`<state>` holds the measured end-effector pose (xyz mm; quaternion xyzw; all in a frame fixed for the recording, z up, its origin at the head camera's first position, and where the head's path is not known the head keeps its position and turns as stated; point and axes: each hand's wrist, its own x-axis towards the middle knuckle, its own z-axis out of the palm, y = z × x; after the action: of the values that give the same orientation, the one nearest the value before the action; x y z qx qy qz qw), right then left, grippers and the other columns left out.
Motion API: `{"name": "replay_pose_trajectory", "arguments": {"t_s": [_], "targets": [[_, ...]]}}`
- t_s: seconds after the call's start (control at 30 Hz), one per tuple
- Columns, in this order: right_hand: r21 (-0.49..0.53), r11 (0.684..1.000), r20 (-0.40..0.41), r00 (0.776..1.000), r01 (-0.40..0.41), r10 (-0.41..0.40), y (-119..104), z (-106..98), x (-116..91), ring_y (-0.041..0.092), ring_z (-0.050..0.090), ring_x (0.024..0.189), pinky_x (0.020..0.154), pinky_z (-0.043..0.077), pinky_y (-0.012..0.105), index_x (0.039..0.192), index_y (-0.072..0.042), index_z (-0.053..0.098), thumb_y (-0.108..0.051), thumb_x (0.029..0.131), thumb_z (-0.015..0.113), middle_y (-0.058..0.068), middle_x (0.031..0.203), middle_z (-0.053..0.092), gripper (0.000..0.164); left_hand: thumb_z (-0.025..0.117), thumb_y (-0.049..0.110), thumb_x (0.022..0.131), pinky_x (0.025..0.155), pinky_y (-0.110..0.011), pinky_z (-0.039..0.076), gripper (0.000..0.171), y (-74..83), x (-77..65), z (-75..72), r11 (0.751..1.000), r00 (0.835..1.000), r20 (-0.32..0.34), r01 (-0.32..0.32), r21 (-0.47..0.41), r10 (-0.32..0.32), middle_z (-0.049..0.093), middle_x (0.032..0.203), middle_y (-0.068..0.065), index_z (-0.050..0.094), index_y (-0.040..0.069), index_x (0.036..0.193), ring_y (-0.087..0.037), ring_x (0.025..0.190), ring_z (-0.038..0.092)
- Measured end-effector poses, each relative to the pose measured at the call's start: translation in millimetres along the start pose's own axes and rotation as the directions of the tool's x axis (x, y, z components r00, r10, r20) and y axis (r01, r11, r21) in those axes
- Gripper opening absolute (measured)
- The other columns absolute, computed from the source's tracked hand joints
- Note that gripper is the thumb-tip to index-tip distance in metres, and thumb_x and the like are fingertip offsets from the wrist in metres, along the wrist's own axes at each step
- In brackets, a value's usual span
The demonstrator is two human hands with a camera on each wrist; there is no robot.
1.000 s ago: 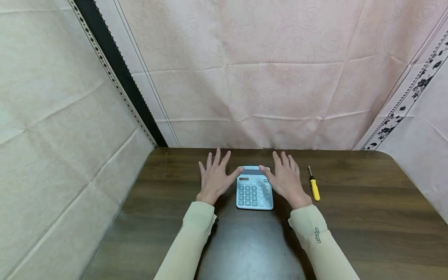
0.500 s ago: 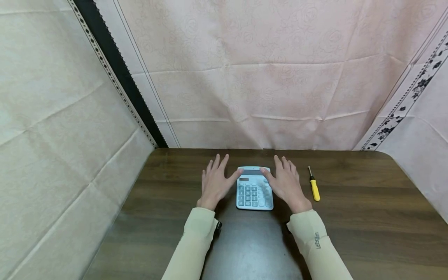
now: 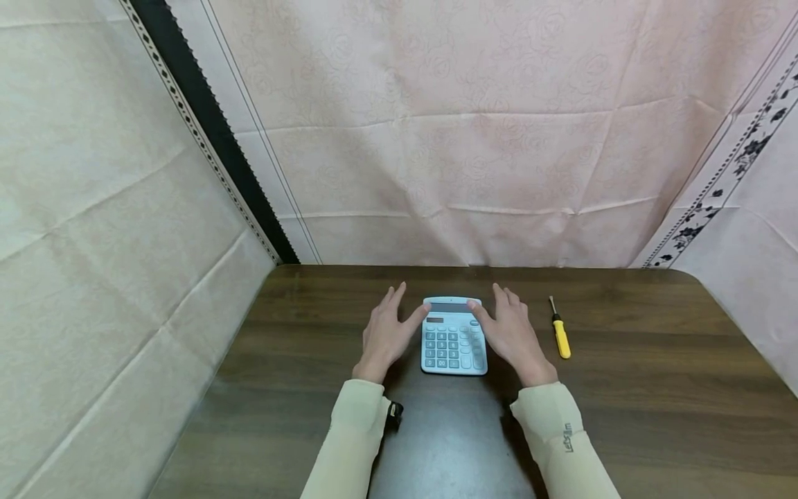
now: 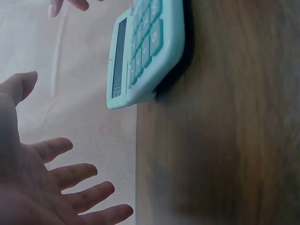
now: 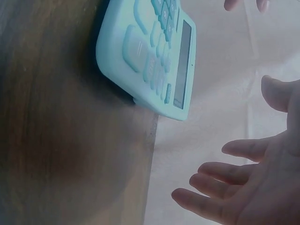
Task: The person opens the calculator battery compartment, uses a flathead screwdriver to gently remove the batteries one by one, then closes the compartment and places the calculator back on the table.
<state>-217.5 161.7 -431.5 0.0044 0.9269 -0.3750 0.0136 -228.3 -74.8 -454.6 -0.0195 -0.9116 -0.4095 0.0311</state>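
A light blue calculator (image 3: 453,346) lies on the brown wooden table, its display at the far end and its keys toward me. My left hand (image 3: 385,336) hovers at its left side, fingers extended and thumb spread toward the display. On the other side my right hand (image 3: 512,336) mirrors it, its thumb overlapping the display's right corner in the head view. Both wrist views show the calculator (image 4: 140,51) apart from the spread fingers, and neither palm holds anything. A screwdriver (image 3: 560,335) with a yellow handle lies to the right of my right hand.
The wooden table (image 3: 654,360) has rounded far corners. Behind it hangs a pale patterned cloth (image 3: 499,152), with more cloth (image 3: 125,242) along the left side. A black band (image 3: 212,125) runs down between the left and back cloths.
Both hands have drawn slightly back toward me and their fingers have come closer together. The left hand has turned a little more onto its edge. The calculator and screwdriver stay in place.
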Motion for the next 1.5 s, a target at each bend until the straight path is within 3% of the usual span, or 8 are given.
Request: {"name": "replay_pose_trajectory", "arguments": {"t_s": [0.3,0.57,1.0,1.23,1.5], "targets": [[0.096,0.993,0.059,0.996,-0.069,0.064,3,2,-5,0.05,0.023,0.155,0.12,0.024,0.069,0.167,0.004,0.018,-0.061,0.109,0.045,0.032,0.17,0.018,0.091,0.059,0.068,0.1,0.12,-0.065,0.029,0.081,2.7,-7.4,-0.4,0.986,0.999,0.002,0.047,-0.157,-0.047,0.037,0.169,-0.011,0.043,0.021,0.165,-0.037,0.155,0.034],[0.187,0.974,0.097,0.989,-0.132,0.115,7,6,-8,0.048,0.025,0.154,0.12,0.026,0.068,0.167,0.003,0.021,-0.064,0.108,0.045,0.03,0.17,0.021,0.092,0.061,0.062,0.101,0.113,-0.06,0.043,0.077,5.8,-11.6,-0.5,0.948,0.995,0.025,0.102,-0.301,-0.099,0.046,0.163,-0.012,0.048,0.017,0.161,-0.037,0.145,0.049],[0.26,0.941,0.131,0.973,-0.216,0.188,10,12,-10,0.048,0.03,0.152,0.12,0.029,0.067,0.166,0.0,0.023,-0.065,0.108,0.045,0.029,0.169,0.026,0.09,0.063,0.054,0.104,0.114,-0.059,0.042,0.07,2.3,-10.3,4.2,0.913,0.99,0.05,0.138,-0.383,-0.129,0.05,0.16,-0.015,0.052,0.011,0.158,-0.037,0.143,0.051],[0.324,0.913,0.145,0.966,-0.25,0.213,12,12,-8,0.046,0.037,0.148,0.12,0.03,0.066,0.165,-0.002,0.028,-0.065,0.109,0.04,0.027,0.166,0.032,0.085,0.063,0.055,0.103,0.108,-0.054,0.05,0.073,-0.4,-8.5,6.4,0.851,0.979,0.144,0.195,-0.487,-0.142,0.047,0.163,-0.012,0.049,0.01,0.159,-0.033,0.144,0.049],[0.382,0.879,0.145,0.958,-0.286,0.248,18,18,-6,0.044,0.052,0.136,0.112,0.045,0.058,0.162,-0.001,0.035,-0.064,0.109,0.042,0.028,0.156,0.044,0.082,0.062,0.054,0.104,0.093,-0.045,0.059,0.073,-1.2,-10.0,10.0,0.848,0.969,0.175,0.239,-0.474,-0.175,0.05,0.16,-0.012,0.049,0.008,0.16,-0.032,0.133,0.057]]}}
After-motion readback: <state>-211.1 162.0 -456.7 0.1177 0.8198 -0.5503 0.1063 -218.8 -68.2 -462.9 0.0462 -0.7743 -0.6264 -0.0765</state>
